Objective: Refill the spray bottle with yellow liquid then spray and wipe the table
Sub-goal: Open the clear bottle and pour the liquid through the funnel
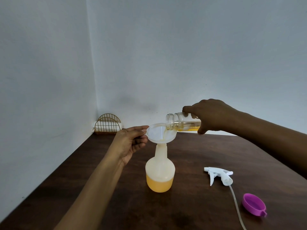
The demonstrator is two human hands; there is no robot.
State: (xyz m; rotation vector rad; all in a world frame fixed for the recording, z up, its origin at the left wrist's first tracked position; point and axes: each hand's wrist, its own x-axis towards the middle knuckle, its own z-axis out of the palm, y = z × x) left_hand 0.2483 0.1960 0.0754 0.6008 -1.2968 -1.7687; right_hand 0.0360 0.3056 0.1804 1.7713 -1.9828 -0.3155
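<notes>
The refill step is under way. The person's right hand, just right of centre frame, has its fingers and thumb wrapped around a clear jar tipped nearly on its side, its open threaded mouth over a translucent funnel. A thin stream of yellow liquid runs from the jar into the funnel; a little remains along the jar's lower side. The left hand pinches the funnel's left rim between thumb and fingertips, steadying it.

The funnel sits in the neck of the spray bottle, which stands upright at centre frame on the dark wooden table, its lower part filled with yellow.

The white trigger spray head, with its dip tube trailing toward the bottom edge, lies on the table to the bottle's right. A purple lid lies near it at lower right. A gold wire holder with something white in it stands in the far corner.

The next move likely calls for emptying the jar, lifting the funnel out, then screwing the spray head on before any spraying or wiping.
</notes>
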